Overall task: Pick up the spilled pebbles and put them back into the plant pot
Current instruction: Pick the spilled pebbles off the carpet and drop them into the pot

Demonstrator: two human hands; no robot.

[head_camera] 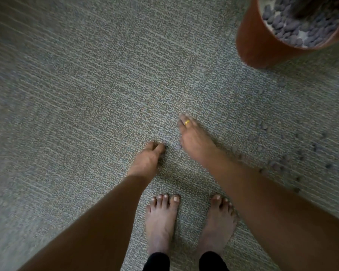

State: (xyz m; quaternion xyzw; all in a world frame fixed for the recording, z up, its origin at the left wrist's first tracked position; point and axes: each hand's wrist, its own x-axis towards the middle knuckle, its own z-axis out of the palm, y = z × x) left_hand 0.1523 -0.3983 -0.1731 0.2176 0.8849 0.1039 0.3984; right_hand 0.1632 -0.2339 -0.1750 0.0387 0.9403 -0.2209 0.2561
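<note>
A terracotta plant pot (258, 42) stands at the top right, its top covered with grey pebbles (294, 26). Several spilled pebbles (282, 163) lie scattered on the carpet at the right, below the pot. My left hand (148, 160) reaches down to the carpet in the middle of the view with its fingers curled together; I cannot see whether they hold a pebble. My right hand (194, 137), with a gold ring on one finger, hangs just right of it, fingers loosely extended and apart, with one pebble (178, 146) on the carpet at its edge. The picture is blurred.
Grey-green patterned carpet (86, 114) covers the whole floor. My two bare feet (190, 222) stand at the bottom centre, just below the hands.
</note>
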